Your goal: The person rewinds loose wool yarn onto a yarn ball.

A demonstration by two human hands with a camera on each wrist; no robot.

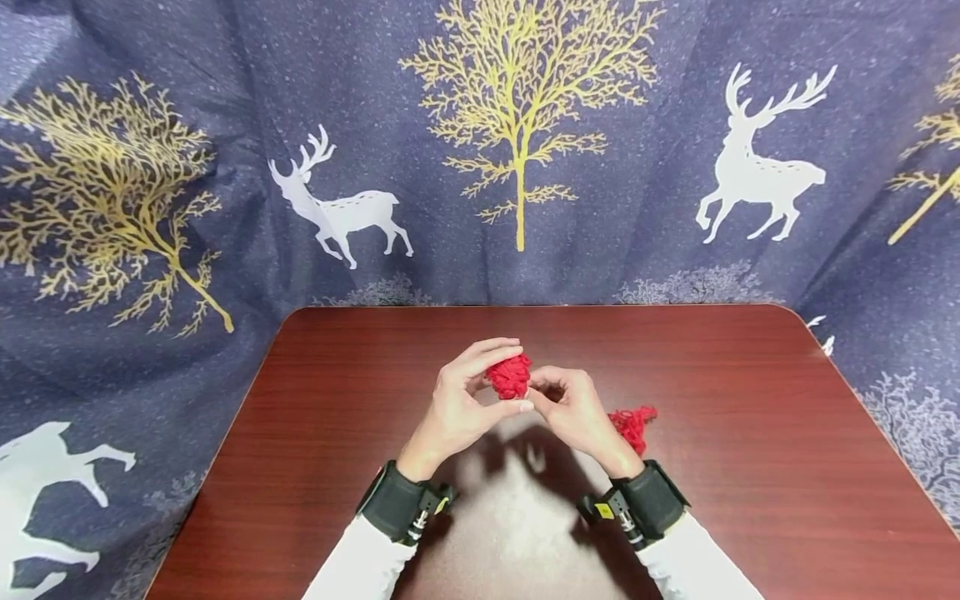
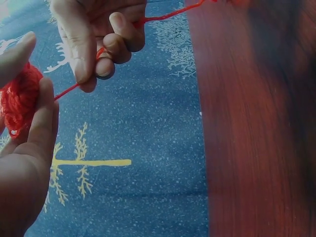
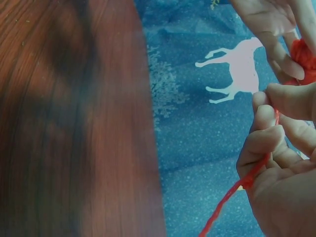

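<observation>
One red yarn ball (image 1: pixel 509 377) is gripped by the left hand (image 1: pixel 459 400), while the right hand (image 1: pixel 576 408) pinches its strand (image 3: pixel 222 202).

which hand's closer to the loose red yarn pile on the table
Right. The right hand is just left of the yarn pile; the left hand is farther left, holding the yarn ball.

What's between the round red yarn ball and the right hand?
In the left wrist view, the left hand's fingers and a thin strand of red yarn lie between the round red yarn ball and the right hand.
</observation>
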